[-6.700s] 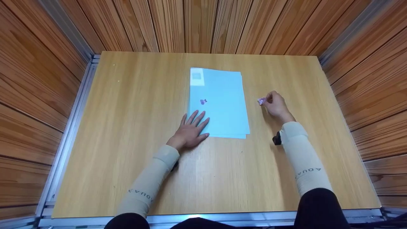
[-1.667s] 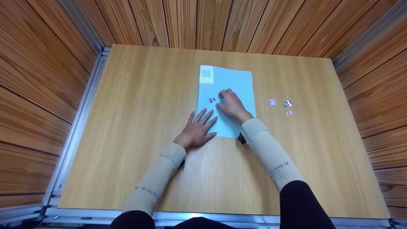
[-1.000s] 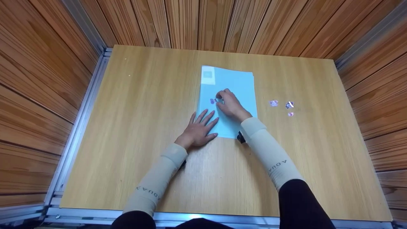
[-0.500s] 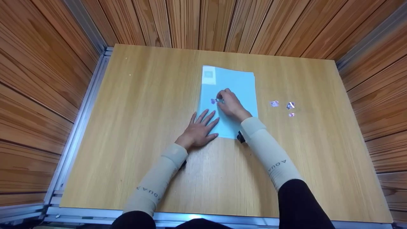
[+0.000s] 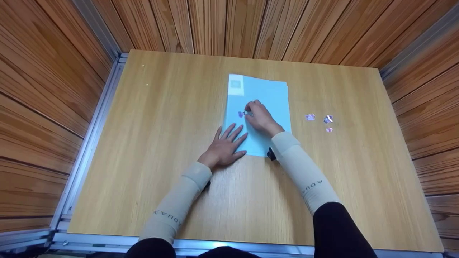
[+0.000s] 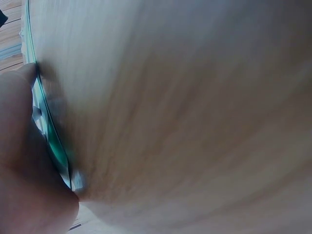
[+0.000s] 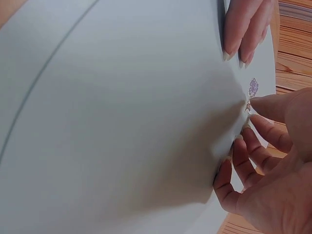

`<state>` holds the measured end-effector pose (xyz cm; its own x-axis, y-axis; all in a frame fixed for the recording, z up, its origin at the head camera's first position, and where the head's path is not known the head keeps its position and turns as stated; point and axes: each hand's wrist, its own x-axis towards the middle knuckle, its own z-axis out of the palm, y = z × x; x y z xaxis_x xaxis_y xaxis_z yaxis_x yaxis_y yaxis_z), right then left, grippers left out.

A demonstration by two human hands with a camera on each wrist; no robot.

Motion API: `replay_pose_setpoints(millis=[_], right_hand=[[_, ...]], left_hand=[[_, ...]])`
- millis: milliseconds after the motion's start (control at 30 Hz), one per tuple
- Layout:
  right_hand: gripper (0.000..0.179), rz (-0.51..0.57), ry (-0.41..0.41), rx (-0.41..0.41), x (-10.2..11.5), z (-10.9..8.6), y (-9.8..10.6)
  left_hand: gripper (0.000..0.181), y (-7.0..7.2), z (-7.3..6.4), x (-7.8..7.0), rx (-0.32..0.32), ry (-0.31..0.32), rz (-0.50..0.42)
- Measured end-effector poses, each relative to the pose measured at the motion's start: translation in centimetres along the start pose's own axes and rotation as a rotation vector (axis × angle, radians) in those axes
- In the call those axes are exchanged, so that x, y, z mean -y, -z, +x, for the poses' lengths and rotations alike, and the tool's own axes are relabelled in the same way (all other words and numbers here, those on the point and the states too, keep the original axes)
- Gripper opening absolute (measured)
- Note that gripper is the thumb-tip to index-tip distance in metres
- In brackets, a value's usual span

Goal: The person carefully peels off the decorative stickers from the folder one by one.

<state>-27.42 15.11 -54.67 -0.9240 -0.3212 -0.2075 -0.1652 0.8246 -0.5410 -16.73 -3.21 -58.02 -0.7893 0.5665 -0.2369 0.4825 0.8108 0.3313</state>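
A light-blue folder (image 5: 267, 89) lies on the wooden table. My left hand (image 5: 223, 147) rests flat on its lower left corner, fingers spread. On the folder is a small purple, bow-shaped sticker (image 5: 240, 114), also seen as a purple shiny sticker (image 7: 253, 87) in the right wrist view. My right hand (image 5: 261, 116) bends over the folder just right of it, thumb and forefinger pinching at the sticker's right end. The other right fingers curl against the folder. Along the left wrist view's edge, part of my left hand (image 6: 22, 136) presses near the folder's edge.
Three small shiny purple pieces lie right of the folder: one piece (image 5: 310, 117) nearer it, another piece (image 5: 328, 119) farther right, and a smaller piece (image 5: 329, 129) below that. A white label (image 5: 235, 85) marks the folder's upper left corner. Wooden walls (image 5: 240, 27) surround the table.
Earlier my right hand held a purple piece right of the folder; three pieces lie there now. It then moved left onto the folder and closed in on the sticker. The left hand stays put.
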Motion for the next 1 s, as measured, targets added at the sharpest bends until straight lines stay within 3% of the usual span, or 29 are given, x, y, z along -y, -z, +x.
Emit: replay_pose_setpoints(millis=[300,567,1000], right_hand=[[0.024,-0.011,0.01,0.004,0.04,0.05,-0.06],[0.029,-0.024,0.011,0.016,0.14,0.16,-0.02],[0.021,-0.045,-0.063,0.059,0.79,0.55,0.27]], left_hand=[[0.071,0.03,-0.09,0.02,-0.007,-0.004,0.003],[0.07,0.25,-0.24,-0.08,-0.017,-0.015,0.018],[0.069,0.33,-0.28,-0.13,-0.02,-0.014,0.015]])
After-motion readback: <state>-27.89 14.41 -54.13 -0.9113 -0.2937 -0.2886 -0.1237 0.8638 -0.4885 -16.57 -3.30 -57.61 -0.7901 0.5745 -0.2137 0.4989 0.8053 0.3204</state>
